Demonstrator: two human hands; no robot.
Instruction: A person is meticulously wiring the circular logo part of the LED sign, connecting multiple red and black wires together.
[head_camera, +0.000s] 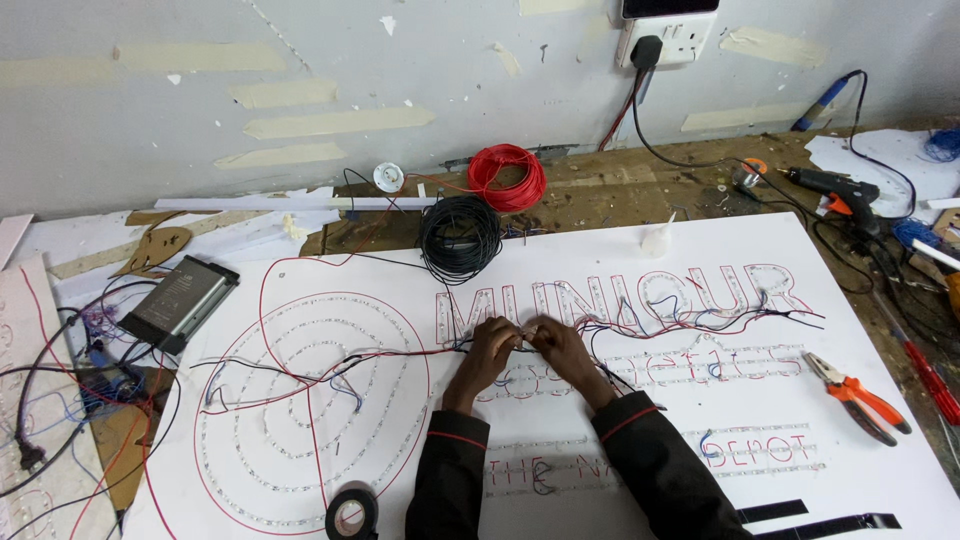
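**On the bench: both hands pinching wires over the sign board**

Across the workbench I see a big white sign board (880, 420), its outlined letters and concentric oval tracks filled with strips of small lights. It takes up most of the view. Grey wall (150, 120) behind, patched with tape; a wall socket (668, 38) at top with a black plug in it.

Left of the board: a grey power supply box (178, 302), amid a tangle of loose cables. Behind the board, near the wall: a black wire coil (460, 237) resting on the board's far edge, and a red wire coil (508, 177) just beyond it. Far right: a glue gun (835, 188) on the wooden top. On the board's right side, orange-handled pliers (860, 396). At the near edge, a roll of black tape (351, 513).

Both dark sleeves reach in from the bottom. My left hand (490, 352) and right hand (562, 352) meet at the middle of the board, just below the top row of letters. Fingers of both are curled and closed, pinching the thin wires (524, 335) between them; fingertips nearly touch. The exact joint is too small for me to make out. Red and black leads (390, 355) run from that spot leftward over the ovals and rightward along the letters.
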